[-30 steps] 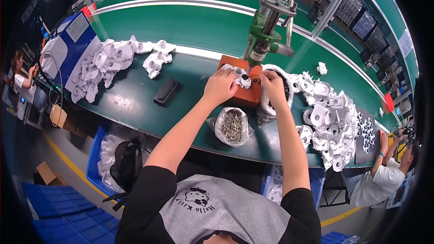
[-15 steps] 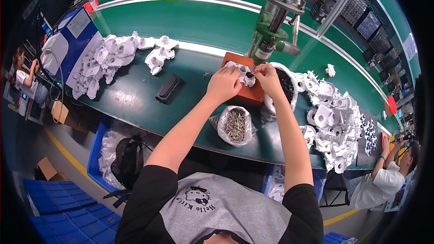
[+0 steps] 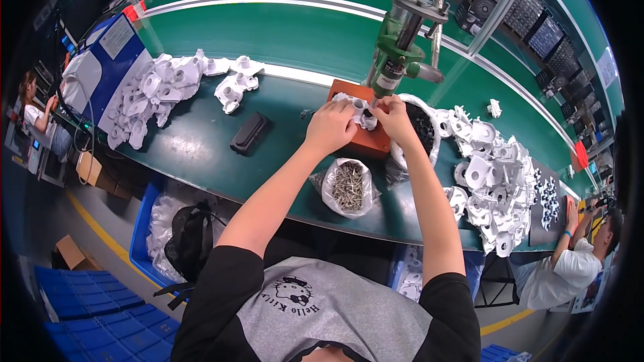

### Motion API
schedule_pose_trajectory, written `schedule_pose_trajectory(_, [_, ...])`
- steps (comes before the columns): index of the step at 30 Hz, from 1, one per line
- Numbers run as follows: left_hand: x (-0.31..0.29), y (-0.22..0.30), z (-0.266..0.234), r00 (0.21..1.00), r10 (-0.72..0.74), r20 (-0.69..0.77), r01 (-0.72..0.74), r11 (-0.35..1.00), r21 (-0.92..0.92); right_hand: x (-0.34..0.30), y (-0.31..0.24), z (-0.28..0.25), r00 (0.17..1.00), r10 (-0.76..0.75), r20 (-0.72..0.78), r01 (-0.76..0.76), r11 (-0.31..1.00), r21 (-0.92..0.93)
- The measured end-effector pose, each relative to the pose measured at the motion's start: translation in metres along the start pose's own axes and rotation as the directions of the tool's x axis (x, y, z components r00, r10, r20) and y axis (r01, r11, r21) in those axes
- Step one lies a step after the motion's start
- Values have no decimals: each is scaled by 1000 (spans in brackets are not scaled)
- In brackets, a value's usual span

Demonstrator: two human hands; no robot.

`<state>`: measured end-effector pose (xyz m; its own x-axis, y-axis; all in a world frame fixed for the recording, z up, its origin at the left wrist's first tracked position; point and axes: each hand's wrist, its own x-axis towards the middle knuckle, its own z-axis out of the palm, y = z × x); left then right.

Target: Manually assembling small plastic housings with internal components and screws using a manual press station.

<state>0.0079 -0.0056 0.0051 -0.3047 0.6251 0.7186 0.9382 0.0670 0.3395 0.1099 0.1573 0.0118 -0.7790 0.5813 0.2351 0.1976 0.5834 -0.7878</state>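
Note:
A white molded plastic part [image 3: 363, 118] with round sockets lies on an orange-red block [image 3: 370, 141] under a green press tool [image 3: 392, 60]. My left hand [image 3: 331, 127] grips this part from its left side, fingers curled over it. On the other side my right hand [image 3: 394, 121] pinches its fingertips together by a socket with something dark in it, right beside the tip of the tool; whatever the fingertips hold is hidden. Nearer to me stands an open plastic bag of small metal screws [image 3: 349, 186]. Against my right wrist is a white bag of black pieces [image 3: 424, 127].
White plastic parts are heaped at left [image 3: 157, 90] and right [image 3: 493, 188]. A black case [image 3: 250, 133] lies on the green table [image 3: 194, 154]. Small pieces cover a dark mat [image 3: 547, 208] at far right, near a co-worker [image 3: 570, 261]. Another person [image 3: 43, 117] sits far left.
My right fingertips have shifted slightly left and down at the socket. The left hand still steadies the white part. A loose white part on the belt at right has moved slightly.

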Motion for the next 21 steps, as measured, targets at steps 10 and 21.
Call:
schedule_pose_trajectory(10, [1, 1, 0, 1000, 4, 11, -4, 1000, -3, -2, 4, 2, 1000, -8, -6, 8, 997, -73])
schedule_pose_trajectory(21, [-2, -3, -1, 1000, -14, 28, 13, 1000, 23, -9, -4, 0, 994, -111, -2, 111, 989, -96])
